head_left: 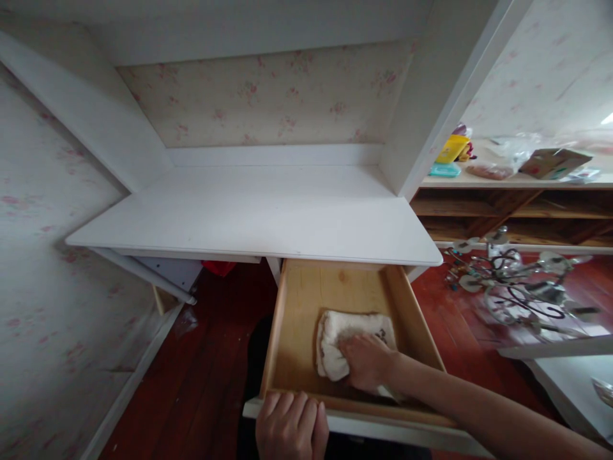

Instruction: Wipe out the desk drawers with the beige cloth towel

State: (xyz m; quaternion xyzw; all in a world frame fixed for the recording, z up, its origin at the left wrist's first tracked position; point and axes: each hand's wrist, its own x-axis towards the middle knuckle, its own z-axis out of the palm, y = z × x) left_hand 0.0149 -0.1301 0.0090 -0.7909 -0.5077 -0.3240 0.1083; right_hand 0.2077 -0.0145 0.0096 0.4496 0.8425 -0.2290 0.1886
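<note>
Below the white desk (268, 211), a wooden drawer (306, 287) is pulled out. A folded whitish cloth (352, 322) lies on the drawer's bottom, with dark marks near its right side. My right hand (366, 361) reaches into the drawer from the right and presses on the cloth, its fingers bunched on the fabric and partly hidden. My left hand (292, 425) is closed over the top edge of the drawer front, toward its left end, with the knuckles showing.
A chandelier (517, 281) with several curved arms lies on the red wooden floor (211, 364) at right. Behind it, a low shelf unit (460, 204) carries a cardboard box (553, 164) and a yellow container (453, 150). The desk's upright panel (445, 96) rises at right.
</note>
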